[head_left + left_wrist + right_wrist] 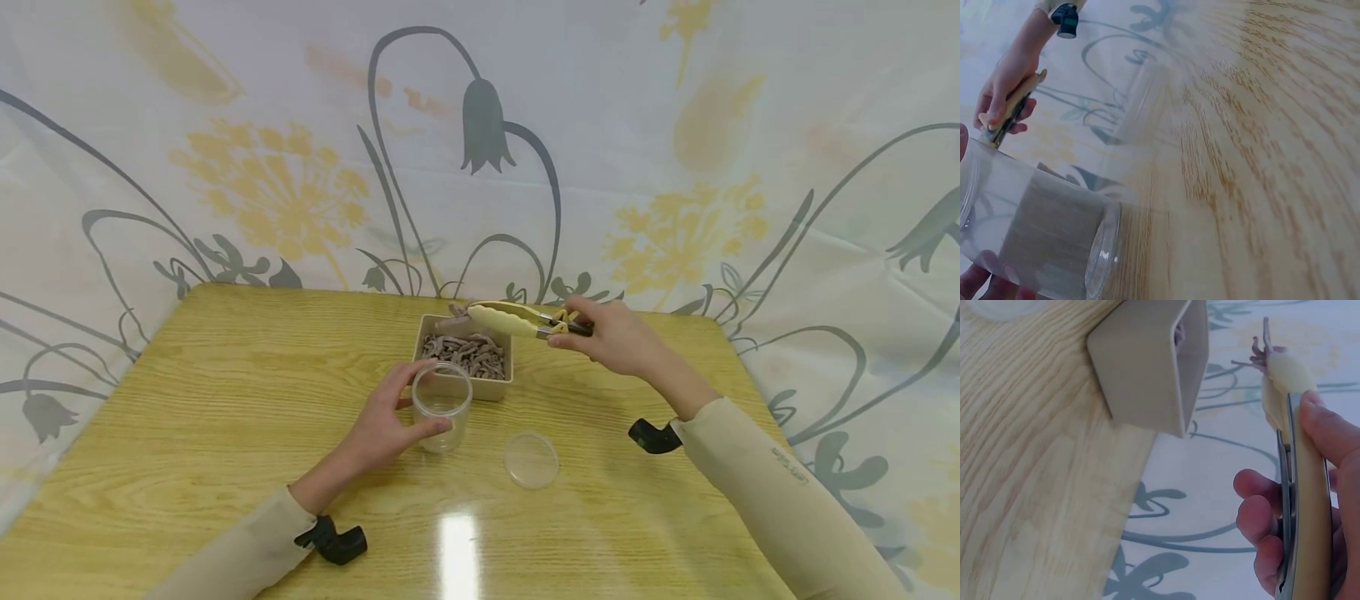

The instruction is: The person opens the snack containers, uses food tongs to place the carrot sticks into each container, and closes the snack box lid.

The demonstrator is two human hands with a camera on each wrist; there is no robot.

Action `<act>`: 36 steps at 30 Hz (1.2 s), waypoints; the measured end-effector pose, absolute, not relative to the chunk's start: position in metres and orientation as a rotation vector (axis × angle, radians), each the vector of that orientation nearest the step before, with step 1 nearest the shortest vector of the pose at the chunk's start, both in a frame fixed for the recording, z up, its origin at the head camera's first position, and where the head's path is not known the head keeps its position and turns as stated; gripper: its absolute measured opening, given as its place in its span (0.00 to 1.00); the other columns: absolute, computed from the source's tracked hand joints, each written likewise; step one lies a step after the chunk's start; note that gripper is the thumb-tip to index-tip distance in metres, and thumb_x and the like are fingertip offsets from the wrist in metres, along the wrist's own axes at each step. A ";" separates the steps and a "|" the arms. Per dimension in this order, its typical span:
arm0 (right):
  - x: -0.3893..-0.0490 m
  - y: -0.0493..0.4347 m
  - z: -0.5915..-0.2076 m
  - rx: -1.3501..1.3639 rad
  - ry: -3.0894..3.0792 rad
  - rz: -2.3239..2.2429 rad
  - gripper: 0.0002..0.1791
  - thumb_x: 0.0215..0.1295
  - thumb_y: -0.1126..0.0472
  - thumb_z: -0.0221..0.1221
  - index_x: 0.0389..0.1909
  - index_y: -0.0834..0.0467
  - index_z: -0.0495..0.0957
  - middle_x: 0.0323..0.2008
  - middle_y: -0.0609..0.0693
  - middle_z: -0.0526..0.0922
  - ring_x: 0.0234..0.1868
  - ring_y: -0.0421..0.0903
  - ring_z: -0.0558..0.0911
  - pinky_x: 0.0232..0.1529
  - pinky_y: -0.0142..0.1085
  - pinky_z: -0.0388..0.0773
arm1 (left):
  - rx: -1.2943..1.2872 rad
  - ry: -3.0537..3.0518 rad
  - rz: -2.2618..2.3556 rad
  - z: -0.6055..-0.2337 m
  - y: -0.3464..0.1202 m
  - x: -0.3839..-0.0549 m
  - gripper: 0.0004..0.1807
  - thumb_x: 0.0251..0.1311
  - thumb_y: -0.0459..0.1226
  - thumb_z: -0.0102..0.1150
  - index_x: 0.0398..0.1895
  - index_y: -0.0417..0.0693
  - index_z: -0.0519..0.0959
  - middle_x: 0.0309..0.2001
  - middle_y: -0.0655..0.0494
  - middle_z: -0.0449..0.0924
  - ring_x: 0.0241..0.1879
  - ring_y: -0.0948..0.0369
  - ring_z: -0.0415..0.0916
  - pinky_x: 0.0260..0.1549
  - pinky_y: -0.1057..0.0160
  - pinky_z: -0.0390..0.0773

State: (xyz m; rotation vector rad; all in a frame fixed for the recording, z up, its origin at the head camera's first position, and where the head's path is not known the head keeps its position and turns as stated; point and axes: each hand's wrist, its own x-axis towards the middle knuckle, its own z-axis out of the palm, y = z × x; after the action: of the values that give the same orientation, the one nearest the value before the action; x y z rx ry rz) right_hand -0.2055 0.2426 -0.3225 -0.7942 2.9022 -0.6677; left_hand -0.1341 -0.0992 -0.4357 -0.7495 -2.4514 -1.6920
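My left hand (pixel 385 421) grips a clear plastic jar (pixel 442 408) around its side, mouth upward, just in front of a beige box (pixel 491 389). Nothing shows inside the jar. Brownish-purple dried strips (pixel 468 354) lie heaped in the box. With my right hand (pixel 611 333) I hold cream-yellow tongs (pixel 506 321) from the right, their tips above the box's back edge. In the right wrist view the tongs (pixel 1288 378) pinch a few strips (pixel 1263 356) clear of the box. My thumb and fingers press the two arms of the tongs together.
A clear round lid (pixel 531 460) lies flat on the wooden table (pixel 262 400), right of the jar and in front of the box. Behind the table's back edge hangs a flower-printed cloth (pixel 585 167). Black wrist mounts (pixel 655 436) stick out from both sleeves.
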 end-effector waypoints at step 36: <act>-0.160 0.227 -0.330 -1.063 2.638 -0.930 0.13 0.65 0.51 0.66 0.36 0.49 0.70 0.13 0.39 0.67 0.12 0.35 0.67 0.16 0.31 0.63 | -0.698 -2.487 -1.724 -0.432 -0.098 -0.133 0.41 0.53 0.41 0.75 0.70 0.54 0.66 0.61 0.51 0.70 0.61 0.50 0.68 0.55 0.45 0.76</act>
State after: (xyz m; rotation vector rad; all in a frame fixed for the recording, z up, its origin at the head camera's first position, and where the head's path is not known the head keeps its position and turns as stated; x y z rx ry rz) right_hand -0.1602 0.2269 -0.3304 -1.0629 2.6384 -0.9302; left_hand -0.1334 -0.0983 -0.4317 -0.6978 -2.4868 -1.7243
